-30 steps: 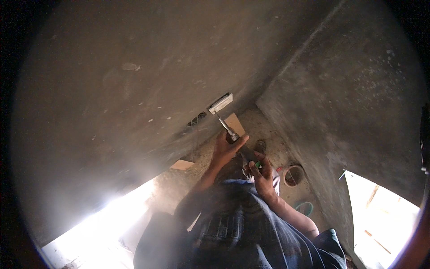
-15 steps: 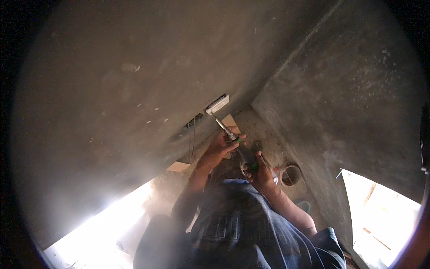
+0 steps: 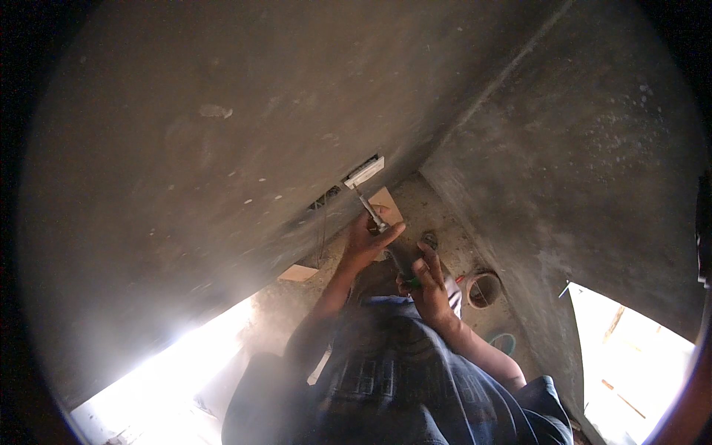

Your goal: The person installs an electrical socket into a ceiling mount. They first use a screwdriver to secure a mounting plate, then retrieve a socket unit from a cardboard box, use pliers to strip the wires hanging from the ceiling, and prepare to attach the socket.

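Observation:
A white rectangular wall fitting point(image 3: 365, 172), like a switch plate, is set in the grey wall. A dark hand tool with green parts and a long metal nose point(image 3: 370, 212), drill-like in shape, points up at the fitting's lower left end; whether its tip touches cannot be made out. My left hand point(image 3: 365, 243) closes round the front of the tool, behind the metal nose. My right hand point(image 3: 430, 289) grips the rear end, some fingers stretched up along it. Part of the tool's body is hidden by my hands. Left of the fitting, a wall opening point(image 3: 325, 198) has thin wires hanging from it.
A round brownish container point(image 3: 483, 290) stands on the floor at right, with a greenish ring-shaped thing point(image 3: 503, 343) nearer me. Tan flat pieces point(image 3: 298, 274) lie at the wall's foot. A second grey wall point(image 3: 564, 170) meets the first in a corner. Bright openings lie at both lower sides.
My right hand's fingers have straightened and shifted along the rear of the tool. My left thumb lies further out across it. The tool still points at the fitting; the view has shifted slightly.

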`<state>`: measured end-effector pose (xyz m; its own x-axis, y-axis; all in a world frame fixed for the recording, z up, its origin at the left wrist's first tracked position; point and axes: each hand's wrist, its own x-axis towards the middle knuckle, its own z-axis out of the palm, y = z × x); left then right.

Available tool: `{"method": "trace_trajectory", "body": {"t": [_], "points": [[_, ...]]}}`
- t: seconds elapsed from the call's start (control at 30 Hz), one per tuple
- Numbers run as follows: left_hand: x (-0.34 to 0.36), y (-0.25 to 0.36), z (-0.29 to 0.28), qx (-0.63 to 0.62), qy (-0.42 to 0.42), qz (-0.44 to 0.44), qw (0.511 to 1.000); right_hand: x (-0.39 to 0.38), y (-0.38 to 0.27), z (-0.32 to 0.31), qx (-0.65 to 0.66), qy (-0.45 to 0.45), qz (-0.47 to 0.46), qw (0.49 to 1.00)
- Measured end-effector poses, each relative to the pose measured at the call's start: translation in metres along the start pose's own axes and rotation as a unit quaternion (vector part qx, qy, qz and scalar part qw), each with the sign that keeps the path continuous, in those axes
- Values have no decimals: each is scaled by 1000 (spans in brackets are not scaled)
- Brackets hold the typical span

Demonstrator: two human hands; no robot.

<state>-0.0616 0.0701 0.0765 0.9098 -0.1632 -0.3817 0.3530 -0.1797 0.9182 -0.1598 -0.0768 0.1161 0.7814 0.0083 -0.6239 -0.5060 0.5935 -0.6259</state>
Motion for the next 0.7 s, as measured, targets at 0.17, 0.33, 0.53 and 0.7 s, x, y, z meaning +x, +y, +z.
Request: {"method": "trace_trajectory", "body": {"t": [0.17,0.33,0.53,0.7], "points": [[15,-20,8,-84,11,25,996,9,4,-22,32,-61,77,995],[0,3,9,-189,-51,-38,980,4,-5,-39,-52,-41,9,998],[32,20,24,-144,-56,-42,987,17,-23,-48,-161,-15,-92,983],[39,26,25,-161,-58,-45,984,19,-33,-41,-164,7,-88,982]]}}
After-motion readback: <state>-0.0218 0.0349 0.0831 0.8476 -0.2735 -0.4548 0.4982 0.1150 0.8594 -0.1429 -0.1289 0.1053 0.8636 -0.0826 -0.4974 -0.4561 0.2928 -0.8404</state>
